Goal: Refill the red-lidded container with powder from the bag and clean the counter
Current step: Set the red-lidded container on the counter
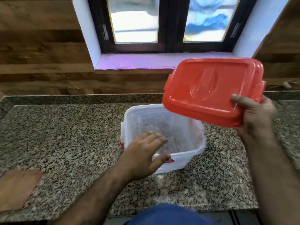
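Container (183, 127), a clear square plastic tub, stands open on the worktop (65, 135), a little toward the right of the middle and nearer the back edge than the front. Its walls are see-through, so the speckled stone shows through the bottom; whether any powder lies inside cannot be told. Small red clips show at its near rim and its left side.

Lid (211, 90), red and rectangular with rounded corners and an oval raised shape at its centre, is off the container and held in the air above and to the right of it, tilted with its top toward the camera. Its lower left corner overlaps the container's back right corner in the view.

Right hand (254, 116) grips the lid at its near right corner, thumb pressed on the top face and the other fingers hidden behind. Left hand (144, 153) is open, fingers spread and loosely extended, at the near left corner of the container; the thumb lies at the near rim by the red clip, and the fingers reach over the opening, blurred.

A flat brown sheet (17, 189) lies on the worktop at the front left, well apart from the container. Behind the back edge runs a wood-patterned wall (40, 46), and above it a dark-framed window (168, 23) with a purple-lined sill (138, 61).
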Tool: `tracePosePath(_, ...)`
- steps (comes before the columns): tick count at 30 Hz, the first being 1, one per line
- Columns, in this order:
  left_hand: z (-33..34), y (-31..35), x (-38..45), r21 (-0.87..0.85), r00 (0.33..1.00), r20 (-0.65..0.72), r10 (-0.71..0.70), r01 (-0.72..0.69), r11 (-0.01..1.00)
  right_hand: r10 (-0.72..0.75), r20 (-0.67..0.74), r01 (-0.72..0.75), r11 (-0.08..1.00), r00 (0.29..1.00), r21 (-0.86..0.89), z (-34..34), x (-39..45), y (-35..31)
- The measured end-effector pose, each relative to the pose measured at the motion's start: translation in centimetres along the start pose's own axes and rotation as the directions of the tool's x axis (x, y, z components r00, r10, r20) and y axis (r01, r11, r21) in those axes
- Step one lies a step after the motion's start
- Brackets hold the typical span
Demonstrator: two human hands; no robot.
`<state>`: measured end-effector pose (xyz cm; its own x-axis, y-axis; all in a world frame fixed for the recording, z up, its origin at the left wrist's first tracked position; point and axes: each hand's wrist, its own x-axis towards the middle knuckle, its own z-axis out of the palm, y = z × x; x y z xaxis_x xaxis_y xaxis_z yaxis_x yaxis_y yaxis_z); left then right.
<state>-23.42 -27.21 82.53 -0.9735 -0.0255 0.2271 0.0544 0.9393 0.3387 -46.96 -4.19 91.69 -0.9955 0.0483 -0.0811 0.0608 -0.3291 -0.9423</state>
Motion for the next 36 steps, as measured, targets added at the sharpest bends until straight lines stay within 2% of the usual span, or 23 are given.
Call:
tracePosePath(2, 0.6, 0.7, 1.1, 0.107, 0.98, 0.187, 0.065, -0.087, 0.99, -0.121, -0.089, 0.117, 0.992, 0.989, -0.054, -0.8, -0.1, -0.1)
tracePosePath(3, 0.6, 1.0, 1.4, 0.164, 0.972, 0.228, 0.053, -0.092, 0.982, -0.17, -0.119, 0.162, 0.984, 0.978, -0.074, -1.2, -0.2, -0.1)
tracePosePath(9, 0.5, 0.5, 1.2, 0.204, 0.977, 0.212, 0.008, -0.052, 0.978, -0.356, -0.138, 0.347, 0.934, 0.924, -0.083, -3.2, 0.5, 1.4)
tracePosePath(12, 0.3, 0.6, 1.4, 0.205, 0.973, 0.228, -0.023, -0.025, 0.978, -0.394, -0.233, 0.391, 0.918, 0.889, -0.06, -4.0, 1.6, 2.0)
tracePosePath(15, 0.2, 0.8, 1.3, 0.205, 0.971, 0.234, -0.043, -0.006, 0.979, -0.461, -0.279, 0.431, 0.887, 0.842, -0.166, -4.6, 2.3, 3.1)
tracePosePath(17, 0.3, 0.7, 1.3, 0.209, 0.973, 0.226, -0.051, 0.003, 0.978, -0.528, -0.177, 0.445, 0.82, 0.831, -0.359, -5.2, 2.3, 4.6)
tracePosePath(20, 0.6, 0.6, 1.2, 0.201, 0.978, 0.205, -0.047, 0.005, 0.98, -0.537, 0.147, 0.483, 0.564, 0.831, -0.669, -7.2, 2.6, 8.7)
tracePosePath(23, 0.7, 0.7, 1.1, 0.197, 0.977, 0.202, -0.069, 0.029, 0.98, -0.445, 0.42, 0.567, 0.277, 0.791, -0.776, -9.8, 3.2, 13.4)
tracePosePath(25, 0.6, 0.8, 1.2, 0.187, 0.976, 0.201, -0.081, 0.043, 0.981, -0.38, 0.535, 0.616, 0.131, 0.755, -0.776, -11.1, 3.5, 15.6)
tracePosePath(27, 0.4, 0.9, 1.4, 0.174, 0.971, 0.219, -0.096, 0.058, 0.983, -0.348, 0.591, 0.65, 0.077, 0.728, -0.756, -12.1, 3.9, 17.2)
tracePosePath(31, 0.2, 0.9, 1.5, 0.153, 0.963, 0.242, -0.121, 0.086, 0.984, -0.257, 0.681, 0.712, 0.044, 0.686, -0.7, -13.8, 5.7, 19.3)
tracePosePath(34, 0.2, 0.7, 1.5, 0.141, 0.959, 0.251, -0.131, 0.098, 0.985, -0.108, 0.745, 0.747, -0.036, 0.658, -0.664, -14.9, 6.4, 20.3)
tracePosePath(36, 0.2, 0.7, 1.6, 0.142, 0.959, 0.251, -0.133, 0.099, 0.985, 0.07, 0.733, 0.736, -0.06, 0.677, -0.674, -15.3, 6.3, 20.6)
